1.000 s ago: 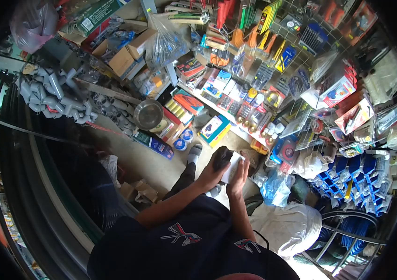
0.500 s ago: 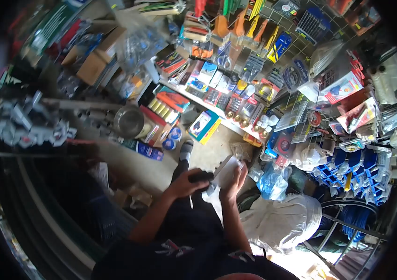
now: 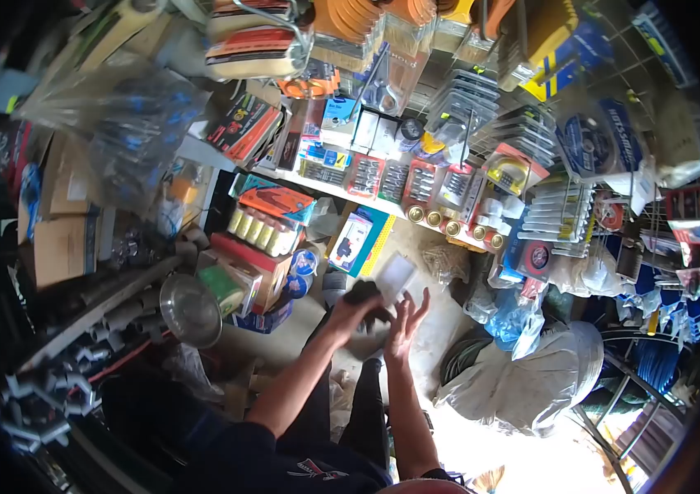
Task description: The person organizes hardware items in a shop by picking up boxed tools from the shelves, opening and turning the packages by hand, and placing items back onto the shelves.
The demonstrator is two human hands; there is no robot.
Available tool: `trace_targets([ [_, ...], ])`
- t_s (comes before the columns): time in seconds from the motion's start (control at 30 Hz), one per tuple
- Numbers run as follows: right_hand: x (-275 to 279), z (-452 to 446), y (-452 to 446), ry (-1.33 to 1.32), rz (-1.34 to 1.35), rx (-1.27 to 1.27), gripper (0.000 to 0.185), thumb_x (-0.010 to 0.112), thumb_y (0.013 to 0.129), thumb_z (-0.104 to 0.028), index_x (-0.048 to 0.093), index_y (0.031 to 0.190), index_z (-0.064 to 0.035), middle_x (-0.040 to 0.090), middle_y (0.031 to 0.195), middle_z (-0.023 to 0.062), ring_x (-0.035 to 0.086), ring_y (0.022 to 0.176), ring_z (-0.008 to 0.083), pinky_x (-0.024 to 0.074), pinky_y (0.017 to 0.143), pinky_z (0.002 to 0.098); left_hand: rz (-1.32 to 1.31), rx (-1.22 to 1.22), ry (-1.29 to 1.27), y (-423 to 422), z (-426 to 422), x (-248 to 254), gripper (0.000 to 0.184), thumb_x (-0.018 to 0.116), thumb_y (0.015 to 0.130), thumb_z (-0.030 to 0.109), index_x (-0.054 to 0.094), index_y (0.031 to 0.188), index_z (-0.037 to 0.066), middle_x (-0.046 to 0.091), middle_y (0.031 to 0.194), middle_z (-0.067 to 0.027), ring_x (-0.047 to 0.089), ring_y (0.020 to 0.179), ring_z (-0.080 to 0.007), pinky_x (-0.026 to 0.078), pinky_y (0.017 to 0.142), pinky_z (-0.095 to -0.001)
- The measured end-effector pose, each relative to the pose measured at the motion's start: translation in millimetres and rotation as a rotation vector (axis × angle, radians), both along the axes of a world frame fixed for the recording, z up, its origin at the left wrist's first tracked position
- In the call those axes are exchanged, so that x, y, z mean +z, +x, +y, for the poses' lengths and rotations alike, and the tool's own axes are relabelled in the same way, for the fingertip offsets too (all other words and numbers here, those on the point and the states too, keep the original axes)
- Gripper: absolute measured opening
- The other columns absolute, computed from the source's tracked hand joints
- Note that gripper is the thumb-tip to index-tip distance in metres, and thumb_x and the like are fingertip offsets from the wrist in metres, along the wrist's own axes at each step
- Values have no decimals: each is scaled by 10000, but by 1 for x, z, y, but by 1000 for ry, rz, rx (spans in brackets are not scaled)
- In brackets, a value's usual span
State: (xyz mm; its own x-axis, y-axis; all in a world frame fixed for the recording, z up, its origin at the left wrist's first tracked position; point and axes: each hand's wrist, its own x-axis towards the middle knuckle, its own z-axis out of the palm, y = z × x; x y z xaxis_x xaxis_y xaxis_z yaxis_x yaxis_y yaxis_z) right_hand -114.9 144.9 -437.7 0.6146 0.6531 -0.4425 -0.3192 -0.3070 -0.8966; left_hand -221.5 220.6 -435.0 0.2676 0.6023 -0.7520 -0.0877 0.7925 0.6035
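Observation:
My left hand (image 3: 345,319) is closed around a small dark object (image 3: 363,291) whose kind I cannot make out. A pale, flat rectangular piece (image 3: 397,273) stands just beyond both hands, its lower edge by the dark object. I cannot tell whether the two are joined. Close beside it, my right hand (image 3: 400,331) is raised with its fingers stretched out and apart, nearly touching my left fingertips. Past the hands, a teal and yellow pack (image 3: 358,240) leans against the display ledge.
Blister packs and small boxes line a ledge (image 3: 350,192). Paintbrushes (image 3: 346,29) hang above. To the left are a cardboard box (image 3: 62,247), a round glass-like bowl (image 3: 191,310) and pipe fittings (image 3: 41,412). A white sack (image 3: 523,383) and a blue plastic bag (image 3: 516,321) stand right.
My view has shifted closer to the shelves. My right hand, earlier wrapped along the pale piece, now has its fingers spread beside it. My left hand still grips the dark object.

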Motion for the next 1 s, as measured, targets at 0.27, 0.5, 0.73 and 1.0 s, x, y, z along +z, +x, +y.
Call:
trace_targets([
  [0.27,-68,-40,-14,-374,72,118,682,590,1036,-300,234,1581,-97,638,1267,158,652,1104,231,561,820,347,-40,110,233,36,220,-183,320,818,823,262,726,1078,91,691,914,-21,648,811,-133,521,696,-302],
  [0.5,-112,-53,14,-377,458,-140,788,712,960,-355,262,1578,-165,606,1277,144,649,1120,273,580,813,414,272,-778,131,16,191,-175,562,893,726,320,692,1168,37,718,1075,-69,685,931,-170,560,855,-333],
  [0.73,-164,-58,51,-276,879,-195,476,724,950,-255,542,1362,-100,595,1303,99,592,1214,326,570,898,481,113,-1080,172,-5,42,-190,598,863,711,507,746,1119,86,767,1028,-109,709,973,-233,538,908,-366],
  [1.0,-287,-143,97,-291,831,-184,484,777,894,-194,568,1331,-176,602,1236,64,569,1177,264,550,913,472,308,-517,-131,-1,-62,-193,341,821,854,343,744,1034,64,706,855,-28,634,789,-114,515,739,-302],
])
